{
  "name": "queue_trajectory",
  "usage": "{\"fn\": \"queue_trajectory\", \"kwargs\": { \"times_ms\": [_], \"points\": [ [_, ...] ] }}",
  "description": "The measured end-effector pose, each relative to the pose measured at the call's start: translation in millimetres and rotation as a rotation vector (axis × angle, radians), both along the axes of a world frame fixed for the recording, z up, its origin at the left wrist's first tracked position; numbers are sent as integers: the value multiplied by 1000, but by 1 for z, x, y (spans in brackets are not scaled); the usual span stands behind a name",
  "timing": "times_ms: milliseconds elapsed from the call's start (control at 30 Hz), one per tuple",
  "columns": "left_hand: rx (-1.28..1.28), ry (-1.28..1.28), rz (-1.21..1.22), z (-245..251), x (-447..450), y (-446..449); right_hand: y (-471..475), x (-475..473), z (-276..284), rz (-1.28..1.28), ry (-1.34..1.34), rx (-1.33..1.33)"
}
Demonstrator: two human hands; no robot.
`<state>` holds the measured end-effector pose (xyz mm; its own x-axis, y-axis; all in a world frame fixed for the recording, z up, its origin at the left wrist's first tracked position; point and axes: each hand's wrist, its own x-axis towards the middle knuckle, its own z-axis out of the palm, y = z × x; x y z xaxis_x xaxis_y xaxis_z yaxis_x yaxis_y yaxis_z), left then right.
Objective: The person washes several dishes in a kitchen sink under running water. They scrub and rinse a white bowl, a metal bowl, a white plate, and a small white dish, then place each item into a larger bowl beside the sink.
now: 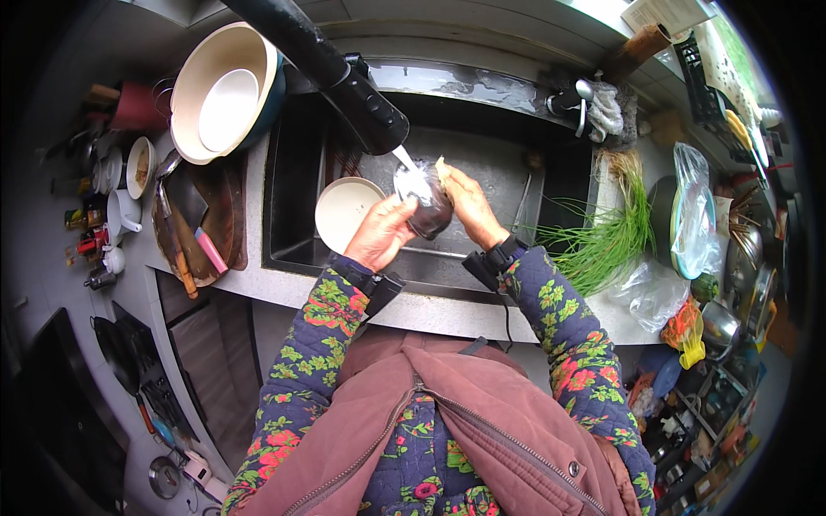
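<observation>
Water runs from a black pull-out faucet [371, 116] onto a dark, shiny rounded object [433, 213], whose exact kind I cannot tell. My left hand [382, 233] grips it from the left, thumb on top. At its upper right side is my right hand [472, 205], with a small pale yellowish piece [441, 169] by the fingertips; whether these fingers grip the object is unclear. Both hands are over the dark sink [477, 145]. Left of them, a cream-coloured bowl [345, 209] lies in the basin.
Nested basins [258, 48] stand at the sink's upper left, above a round wooden board [226, 187] bearing a cleaver [187, 200] and a ladle [173, 222]. Green chives or scallions [606, 235] overhang the right rim, near a clear plastic bag [652, 293]. A spoon [583, 103] rests behind.
</observation>
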<state>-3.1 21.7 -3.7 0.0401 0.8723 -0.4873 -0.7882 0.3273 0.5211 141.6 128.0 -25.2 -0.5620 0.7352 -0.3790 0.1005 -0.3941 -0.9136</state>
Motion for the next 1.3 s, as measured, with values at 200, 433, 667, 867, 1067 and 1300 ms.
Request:
{"fn": "queue_trajectory", "kwargs": {
  "times_ms": [200,433,667,867,1067,1300],
  "points": [
    [-116,103,-114,-7,0,-8,-15,-16,7,194,-61,844],
    [-7,62,-214,16,-21,-25,15,-5,9,233,1,-101],
    [58,-60,-15,31,-51,-30,-4,21,-23,326,-224,-482],
    [125,221,106,84,-101,-35,-26,23,-29,445,-562,-199],
    [199,1067,228,147,-208,-27,-36,-7,-27,446,-529,-104],
    [53,1640,9,96,-301,16,-52,-66,-30,505,-929,349]
  ]
}}
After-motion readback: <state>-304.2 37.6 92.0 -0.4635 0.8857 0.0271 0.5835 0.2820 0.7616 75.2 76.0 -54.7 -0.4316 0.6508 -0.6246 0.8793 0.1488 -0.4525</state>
